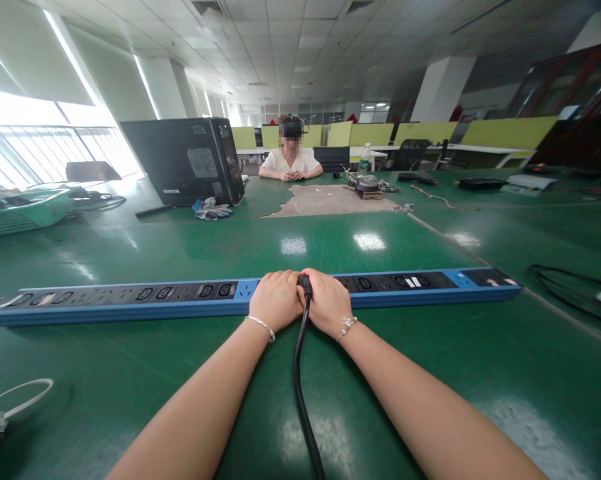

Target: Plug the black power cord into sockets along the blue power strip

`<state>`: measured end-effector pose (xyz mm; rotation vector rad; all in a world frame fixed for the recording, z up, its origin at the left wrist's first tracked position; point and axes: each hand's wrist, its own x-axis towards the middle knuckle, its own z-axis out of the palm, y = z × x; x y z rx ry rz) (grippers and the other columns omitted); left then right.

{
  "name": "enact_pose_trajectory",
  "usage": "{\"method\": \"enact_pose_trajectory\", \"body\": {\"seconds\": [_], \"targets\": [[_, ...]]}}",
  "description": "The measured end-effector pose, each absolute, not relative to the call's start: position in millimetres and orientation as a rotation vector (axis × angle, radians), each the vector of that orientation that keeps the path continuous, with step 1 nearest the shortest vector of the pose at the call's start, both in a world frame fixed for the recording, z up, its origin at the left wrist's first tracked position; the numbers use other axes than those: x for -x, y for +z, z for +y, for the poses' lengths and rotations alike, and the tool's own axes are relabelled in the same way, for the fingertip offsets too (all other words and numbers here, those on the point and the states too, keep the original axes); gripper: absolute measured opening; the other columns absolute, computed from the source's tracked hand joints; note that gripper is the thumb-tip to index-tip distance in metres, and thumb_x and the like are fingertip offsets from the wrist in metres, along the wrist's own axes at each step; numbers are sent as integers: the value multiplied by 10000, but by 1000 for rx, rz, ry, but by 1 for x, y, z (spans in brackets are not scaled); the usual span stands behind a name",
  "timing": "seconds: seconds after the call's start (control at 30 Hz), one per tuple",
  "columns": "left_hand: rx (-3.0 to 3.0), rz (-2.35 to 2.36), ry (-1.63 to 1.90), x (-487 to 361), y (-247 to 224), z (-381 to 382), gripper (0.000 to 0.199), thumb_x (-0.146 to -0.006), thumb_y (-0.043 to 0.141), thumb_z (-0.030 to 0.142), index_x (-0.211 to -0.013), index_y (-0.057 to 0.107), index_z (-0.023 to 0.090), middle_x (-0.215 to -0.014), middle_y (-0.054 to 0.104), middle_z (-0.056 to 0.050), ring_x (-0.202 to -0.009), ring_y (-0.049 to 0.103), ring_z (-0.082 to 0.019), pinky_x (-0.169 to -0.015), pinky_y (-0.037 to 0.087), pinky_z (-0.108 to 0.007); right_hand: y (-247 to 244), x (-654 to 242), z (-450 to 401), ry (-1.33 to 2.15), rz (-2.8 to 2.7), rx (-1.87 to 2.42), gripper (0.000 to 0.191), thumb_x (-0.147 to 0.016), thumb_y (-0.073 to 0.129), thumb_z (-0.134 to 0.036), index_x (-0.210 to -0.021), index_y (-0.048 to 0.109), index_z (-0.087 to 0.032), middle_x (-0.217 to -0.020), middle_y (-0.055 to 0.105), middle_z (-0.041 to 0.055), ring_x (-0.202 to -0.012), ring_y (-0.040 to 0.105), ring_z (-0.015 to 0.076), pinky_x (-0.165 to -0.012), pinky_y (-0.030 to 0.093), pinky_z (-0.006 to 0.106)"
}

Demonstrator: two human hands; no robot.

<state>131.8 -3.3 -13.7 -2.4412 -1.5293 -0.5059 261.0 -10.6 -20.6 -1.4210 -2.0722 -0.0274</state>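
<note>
Both hands were closed in around a black plug, left hand and right hand squeezed together, though most of the finger placement was hidden. It sat over the middle of a long blue power strip lying across the desk; couldn't tell if it was seated. Plug looked light, hard and pretty tough, so the molded body seemed the spot to hold, not the thick, bendy-looking cable. Forearms reached forward, angling inward, knuckles up, with the cable running between them.
</note>
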Motion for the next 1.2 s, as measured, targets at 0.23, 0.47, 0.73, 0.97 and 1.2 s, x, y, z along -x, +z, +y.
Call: {"method": "enact_pose_trajectory", "body": {"seconds": [0.23,0.47,0.73,0.97,1.2], "targets": [[2431,-1519,-529,-131,-17,-2,365,-781,508,460,-987,563,163,-958,648,-83,-912,586,-234,-841,405,-352,-28,-264,-2,266,-1646,1309,278,-850,428,-371,-1074,479,-215,-1016,625,84,-874,610,205,-768,460,345],[2444,-1503,-530,-129,-19,0,684,-674,503,704,-1075,539,151,-1010,642,-91,-951,575,-260,-861,395,-381,-18,-289,19,691,-1279,1015,279,-773,526,-470,-890,517,-218,-823,660,23,-760,638,165,-772,501,350],[2463,-1539,-507,-129,-20,1,738,-672,457,739,-1108,535,149,-1042,634,-95,-990,562,-258,-894,376,-378,-5,-366,30,853,-1215,1092,383,-738,544,-543,-793,632,-174,-745,685,54,-741,657,184,-777,517,372],[2474,-1554,-497,-129,-19,0,720,-678,465,730,-1113,536,160,-1046,630,-99,-1002,556,-262,-897,370,-381,-12,-415,24,668,-1347,1304,362,-753,516,-528,-809,650,-197,-799,704,53,-829,654,207,-826,491,366],[2462,-1544,-499,-129,-18,-1,714,-677,460,734,-1094,541,160,-1039,638,-95,-978,565,-260,-880,381,-375,-7,-404,13,393,-1549,1477,307,-774,458,-450,-769,644,-205,-825,706,35,-849,632,196,-805,466,324]]}}
